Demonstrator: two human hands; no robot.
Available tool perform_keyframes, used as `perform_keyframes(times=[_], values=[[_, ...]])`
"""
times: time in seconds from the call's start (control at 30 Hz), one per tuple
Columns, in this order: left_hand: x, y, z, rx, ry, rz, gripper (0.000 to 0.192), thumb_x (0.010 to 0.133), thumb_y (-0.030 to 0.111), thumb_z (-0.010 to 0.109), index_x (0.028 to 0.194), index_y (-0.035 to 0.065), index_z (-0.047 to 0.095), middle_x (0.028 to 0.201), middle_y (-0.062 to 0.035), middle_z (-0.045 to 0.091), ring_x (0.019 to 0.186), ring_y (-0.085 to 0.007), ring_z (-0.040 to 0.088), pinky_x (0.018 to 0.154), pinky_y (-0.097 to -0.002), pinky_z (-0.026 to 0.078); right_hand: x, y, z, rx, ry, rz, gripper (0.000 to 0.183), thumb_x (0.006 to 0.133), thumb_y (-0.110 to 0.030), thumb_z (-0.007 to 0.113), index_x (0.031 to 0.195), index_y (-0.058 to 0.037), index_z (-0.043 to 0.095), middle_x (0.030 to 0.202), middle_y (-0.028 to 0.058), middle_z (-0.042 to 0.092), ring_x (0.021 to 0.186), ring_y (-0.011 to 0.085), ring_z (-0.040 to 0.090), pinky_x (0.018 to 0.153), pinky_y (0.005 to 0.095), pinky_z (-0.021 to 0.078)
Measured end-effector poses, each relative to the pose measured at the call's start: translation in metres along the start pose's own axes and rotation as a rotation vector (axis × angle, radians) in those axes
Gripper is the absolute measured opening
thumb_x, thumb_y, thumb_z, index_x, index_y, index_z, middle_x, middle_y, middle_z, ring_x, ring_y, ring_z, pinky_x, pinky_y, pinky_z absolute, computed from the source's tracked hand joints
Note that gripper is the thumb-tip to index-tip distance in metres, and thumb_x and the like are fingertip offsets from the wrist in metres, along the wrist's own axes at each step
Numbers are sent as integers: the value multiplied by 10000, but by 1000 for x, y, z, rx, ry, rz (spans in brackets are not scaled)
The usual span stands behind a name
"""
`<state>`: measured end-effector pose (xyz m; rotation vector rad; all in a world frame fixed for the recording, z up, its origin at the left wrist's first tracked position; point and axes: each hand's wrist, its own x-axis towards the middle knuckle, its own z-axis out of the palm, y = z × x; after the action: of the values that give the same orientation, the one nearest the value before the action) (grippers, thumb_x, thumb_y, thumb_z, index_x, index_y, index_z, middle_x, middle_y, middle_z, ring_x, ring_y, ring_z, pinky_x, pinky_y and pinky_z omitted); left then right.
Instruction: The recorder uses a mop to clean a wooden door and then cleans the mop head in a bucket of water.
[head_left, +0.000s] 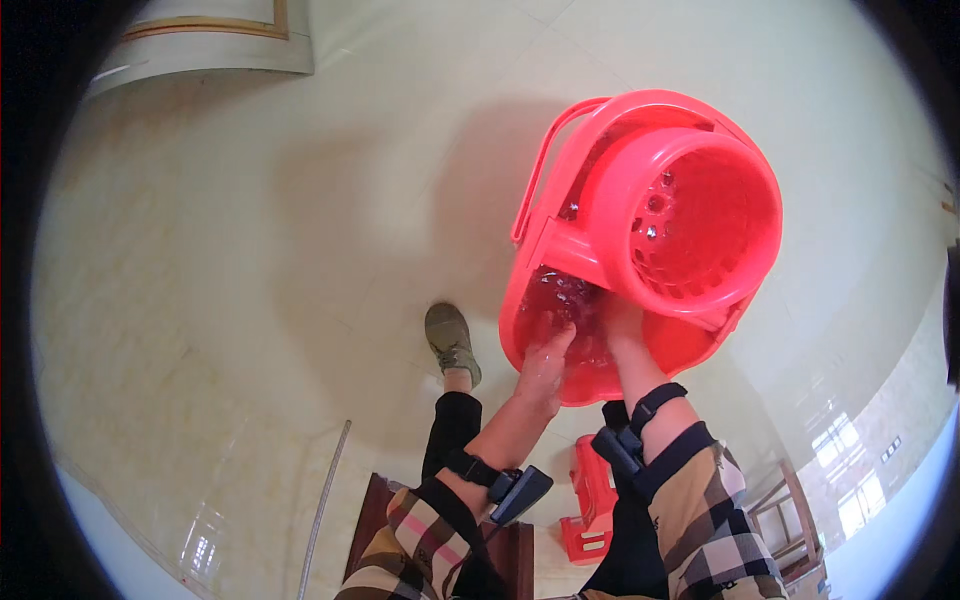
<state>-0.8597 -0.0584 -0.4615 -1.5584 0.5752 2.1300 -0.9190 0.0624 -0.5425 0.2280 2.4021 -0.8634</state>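
Note:
A red plastic mop bucket (517, 307) with a round perforated wringer basket (705, 217) stands on the floor in front of me. Water moves and splashes in its near compartment. My left hand (546, 360) is over that compartment, wet, with its thumb apart and the fingertips blurred by the water. Reaching in beside it, my right hand (619, 322) is mostly hidden under the basket's rim and in the water. Whether it holds anything does not show. The bucket's red handle (536, 176) hangs down along its left side.
Glossy tiles (225, 262) cover the floor. A red plastic piece (589, 502) lies between my legs, next to a dark wooden stool (517, 559). A metal rod (324, 510) is at lower left, a wooden chair (791, 517) at lower right, and a pale panel (217, 52) at upper left.

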Motion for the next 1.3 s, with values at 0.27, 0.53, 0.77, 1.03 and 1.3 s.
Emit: perform_keyframes(times=[0.27,0.53,0.77,1.03,1.3], values=[[-38,4,8,-238,-209,-56,400,850,356,557,1122,71,496,1062,-75,568,930,-191,565,759,-362,489,-111,-120,-89,-203,-257,-159,353,762,-154,548,1107,-83,529,849,210,608,757,361,606,646,447,494],[-106,20,-14,-103,-374,-105,334,854,243,489,1066,-13,517,855,-148,628,715,-252,641,604,-356,552,-172,-142,-167,195,-373,-17,458,809,-215,617,1222,-59,498,1124,160,533,942,183,588,710,308,499],[-151,42,19,1,-460,-278,383,786,109,506,1157,32,451,817,-124,612,603,-207,618,523,-318,540,-96,-101,-121,1377,-140,377,564,910,-474,408,1272,-41,422,1187,105,532,1036,204,532,883,329,430],[-128,48,33,-302,-470,-144,447,920,395,424,1199,47,461,1114,-114,565,1042,-233,548,920,-391,441,-122,-139,-133,745,-283,-259,249,822,-208,559,997,-40,617,1042,110,566,1023,245,521,908,350,394],[-126,31,50,-282,-400,-58,379,929,365,418,1130,59,517,1053,-81,578,988,-180,561,875,-312,450,-146,-146,-133,-21,38,-724,633,765,-494,552,1221,-68,450,1258,243,375,1162,419,378,988,513,289]])
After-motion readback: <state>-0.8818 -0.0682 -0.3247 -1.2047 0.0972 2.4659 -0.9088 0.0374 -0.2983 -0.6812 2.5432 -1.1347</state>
